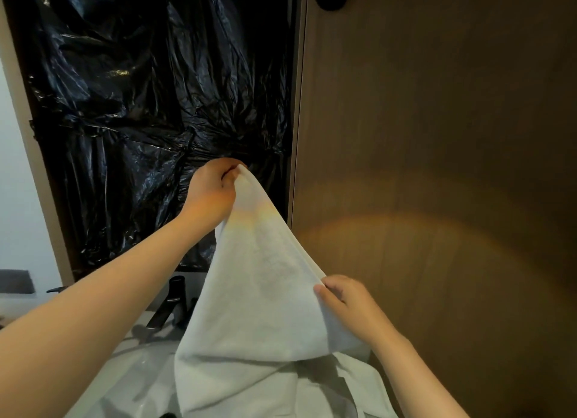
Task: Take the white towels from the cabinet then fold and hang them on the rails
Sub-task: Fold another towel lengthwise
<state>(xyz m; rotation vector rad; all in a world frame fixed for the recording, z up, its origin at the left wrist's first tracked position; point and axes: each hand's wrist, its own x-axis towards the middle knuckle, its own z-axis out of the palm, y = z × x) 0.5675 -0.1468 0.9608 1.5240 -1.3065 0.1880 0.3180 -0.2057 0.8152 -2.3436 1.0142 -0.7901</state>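
On my feed, crinkled black plastic sheeting (140, 105) covers the wall at left, with a dark tap (176, 299) below it by the white tabletop (131, 377). My left hand (212, 190) is raised, its grip pinching the top corner of the white towel (259, 293), which hangs down over the tabletop. My right hand (346, 302), lower, grips the towel's edge, in front of the brown wooden panel (437, 136).

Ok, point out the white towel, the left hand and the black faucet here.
white towel (259, 308): head view, on the middle of the hanging cloth.
left hand (212, 193): head view, on the back of the hand.
black faucet (177, 293): head view, on its upright body.
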